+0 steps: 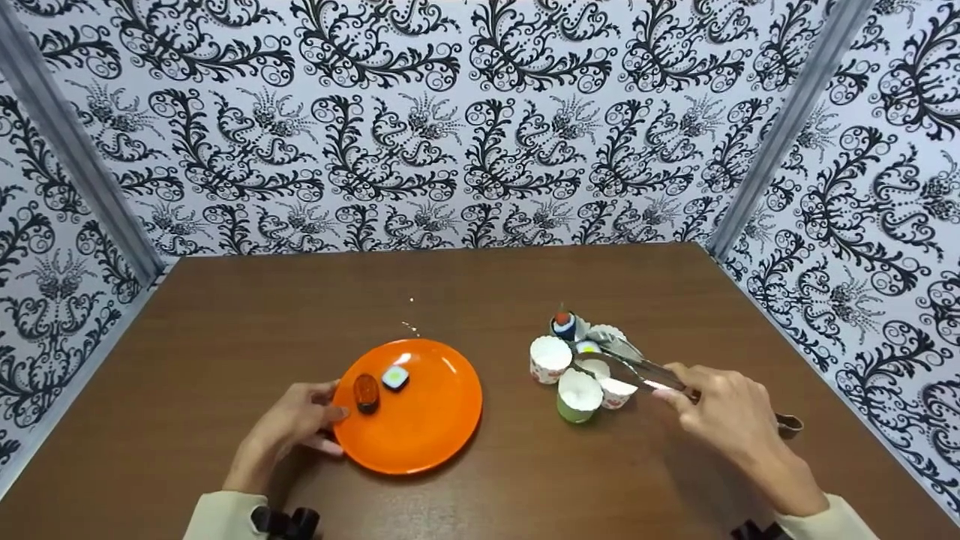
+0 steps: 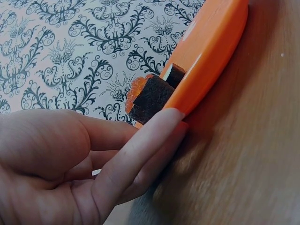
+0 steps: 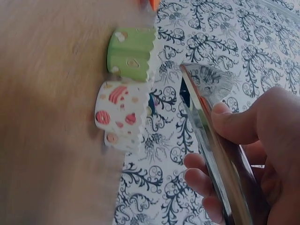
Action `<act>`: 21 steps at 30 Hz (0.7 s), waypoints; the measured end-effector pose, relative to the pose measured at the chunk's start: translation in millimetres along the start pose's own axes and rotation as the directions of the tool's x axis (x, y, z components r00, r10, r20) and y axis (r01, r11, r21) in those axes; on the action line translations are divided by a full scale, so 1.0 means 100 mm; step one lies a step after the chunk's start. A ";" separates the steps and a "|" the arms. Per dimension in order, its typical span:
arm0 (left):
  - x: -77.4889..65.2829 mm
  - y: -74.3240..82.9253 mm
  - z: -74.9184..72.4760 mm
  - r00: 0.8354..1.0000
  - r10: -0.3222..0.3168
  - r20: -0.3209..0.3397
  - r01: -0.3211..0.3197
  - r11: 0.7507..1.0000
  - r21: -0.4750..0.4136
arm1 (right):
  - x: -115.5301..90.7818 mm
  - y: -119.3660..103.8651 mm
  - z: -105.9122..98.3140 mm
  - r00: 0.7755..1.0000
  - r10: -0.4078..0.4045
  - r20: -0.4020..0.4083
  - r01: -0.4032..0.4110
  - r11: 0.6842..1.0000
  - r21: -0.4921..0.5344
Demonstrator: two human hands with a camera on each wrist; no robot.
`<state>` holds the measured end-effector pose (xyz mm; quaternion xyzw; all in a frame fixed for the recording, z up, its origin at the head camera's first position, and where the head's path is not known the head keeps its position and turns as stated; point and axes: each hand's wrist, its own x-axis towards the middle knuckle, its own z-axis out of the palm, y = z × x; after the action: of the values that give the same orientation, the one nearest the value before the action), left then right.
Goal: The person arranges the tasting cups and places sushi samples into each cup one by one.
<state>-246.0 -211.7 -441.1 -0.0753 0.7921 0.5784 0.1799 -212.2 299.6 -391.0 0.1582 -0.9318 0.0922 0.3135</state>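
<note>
My left hand [image 1: 294, 421] grips the left rim of a round orange plate [image 1: 431, 431]. On the plate lie a dark-wrapped sushi piece with orange roe [image 1: 366, 391] and a square sushi roll with a yellow-green centre [image 1: 395, 377]. In my right hand [image 1: 724, 409] are metal tongs [image 3: 229, 173], gripped along their arms, with the tips over a cluster of paper baking cups. A green cup [image 1: 577, 401] stands in front and a patterned white cup [image 1: 550, 360] on the left. Another roll [image 1: 588, 347] shows among the cups, and a dark orange-topped piece [image 1: 563, 325] appears behind them.
The brown wooden table [image 1: 480, 300] is bordered by patterned walls [image 1: 420, 135] at the back and sides. Small white crumbs [image 1: 410, 328] lie behind the plate. The tongs' looped rear end [image 1: 789, 426] sticks out past my right hand.
</note>
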 end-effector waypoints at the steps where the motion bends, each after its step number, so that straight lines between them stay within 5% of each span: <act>1: 0.00 0.00 0.00 1.000 0.002 0.001 -0.002 1.000 -0.001 | 0.00 0.02 -0.01 1.000 0.000 0.002 0.000 1.000 -0.006; 21: 0.01 0.00 -0.01 1.000 -0.013 -0.006 0.013 1.000 0.018 | -0.07 0.20 -0.12 0.994 0.031 0.101 -0.019 0.993 -0.120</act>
<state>-247.5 -212.4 -441.2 -0.0807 0.7972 0.5699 0.1819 -207.8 322.9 -387.5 0.1322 -0.9524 0.0320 0.2729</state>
